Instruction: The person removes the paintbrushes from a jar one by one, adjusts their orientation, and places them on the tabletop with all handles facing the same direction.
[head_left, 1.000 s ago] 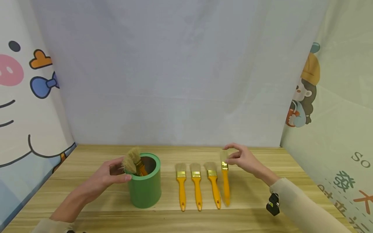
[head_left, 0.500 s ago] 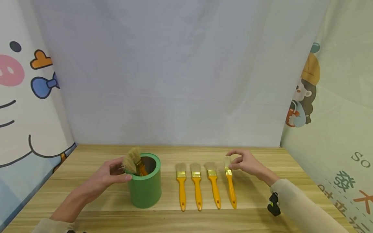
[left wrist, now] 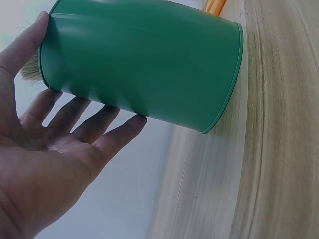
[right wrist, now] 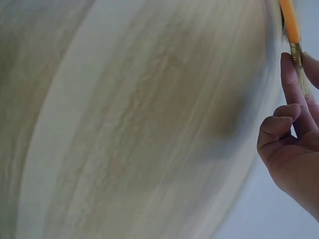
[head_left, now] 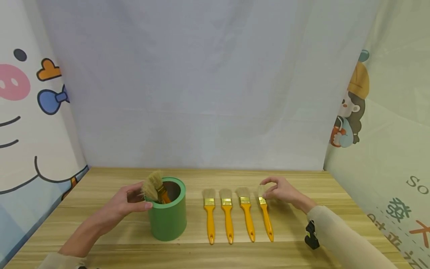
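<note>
A green can (head_left: 168, 222) stands upright on the table, with brushes (head_left: 163, 194) leaning in it, bristles up. The left hand (head_left: 117, 207) is at its left side; in the left wrist view the fingertips of the left hand (left wrist: 65, 144) touch the green wall (left wrist: 139, 59), fingers spread. Three yellow-handled brushes (head_left: 210, 220) (head_left: 228, 220) (head_left: 248, 218) lie in a row right of the can. At the row's right end, the right hand (head_left: 285, 192) pinches a fourth brush (head_left: 266, 218) by its bristle end. In the right wrist view, thumb and fingers of the right hand (right wrist: 294, 134) hold that brush (right wrist: 290, 22).
The wooden table (head_left: 188, 256) carries the can and the row. Behind it hangs a grey curtain (head_left: 201, 93); printed sheets (head_left: 393, 142) stand at the sides. A black band (head_left: 311, 235) is on the right wrist.
The right hand has lowered the fourth brush and moved it slightly toward the front, its handle end shifting right. The left hand and the can look unmoved.
</note>
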The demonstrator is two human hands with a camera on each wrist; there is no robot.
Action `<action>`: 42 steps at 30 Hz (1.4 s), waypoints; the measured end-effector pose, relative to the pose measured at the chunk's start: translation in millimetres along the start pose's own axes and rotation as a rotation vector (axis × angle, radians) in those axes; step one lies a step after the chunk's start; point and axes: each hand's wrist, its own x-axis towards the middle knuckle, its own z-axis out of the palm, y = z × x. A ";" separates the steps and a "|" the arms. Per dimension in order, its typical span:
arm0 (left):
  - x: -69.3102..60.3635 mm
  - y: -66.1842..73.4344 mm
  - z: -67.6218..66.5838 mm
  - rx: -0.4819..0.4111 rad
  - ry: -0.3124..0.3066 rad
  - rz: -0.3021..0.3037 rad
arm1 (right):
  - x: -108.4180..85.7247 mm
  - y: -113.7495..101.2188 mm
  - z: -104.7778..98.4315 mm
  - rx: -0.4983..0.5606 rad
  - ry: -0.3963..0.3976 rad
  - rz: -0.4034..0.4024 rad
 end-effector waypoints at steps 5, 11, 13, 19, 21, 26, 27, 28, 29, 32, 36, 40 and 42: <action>-0.4 -0.2 0.0 -0.002 -0.004 0.000 | 1.5 0.6 3.6 -0.007 0.000 -0.001; -1.0 0.7 0.0 -0.008 -0.008 -0.003 | 3.6 2.9 5.7 -0.021 -0.011 -0.041; -1.1 0.8 0.0 -0.007 -0.008 -0.001 | 4.7 3.7 6.4 -0.029 -0.013 -0.052; -1.2 0.7 -0.3 -0.004 -0.009 0.004 | 6.0 3.2 9.2 -0.096 0.016 -0.058; -1.2 0.7 -0.3 -0.003 -0.010 0.005 | 6.1 2.5 9.9 -0.116 0.025 -0.056; -1.5 1.0 -0.4 0.000 -0.010 0.005 | 5.9 2.2 10.0 -0.170 0.048 -0.073; -1.5 1.1 -0.4 0.000 -0.010 0.007 | 5.8 2.3 10.0 -0.180 0.052 -0.079; -1.6 1.2 -0.4 0.000 -0.010 0.008 | 5.5 2.3 9.8 -0.189 0.054 -0.083; -1.6 1.3 -0.4 0.000 -0.011 0.010 | 5.2 2.2 9.6 -0.195 0.054 -0.086; -1.9 1.9 -0.2 0.001 -0.011 0.012 | 5.1 2.3 9.2 -0.202 0.054 -0.082; -1.9 2.7 -0.1 0.004 -0.010 0.008 | 5.8 2.5 9.1 -0.206 0.053 -0.073; -1.3 2.8 0.0 -0.005 -0.007 -0.006 | 5.8 2.6 9.2 -0.207 0.056 -0.066; -1.0 2.6 0.0 -0.009 -0.010 -0.005 | 5.5 2.6 9.2 -0.207 0.055 -0.066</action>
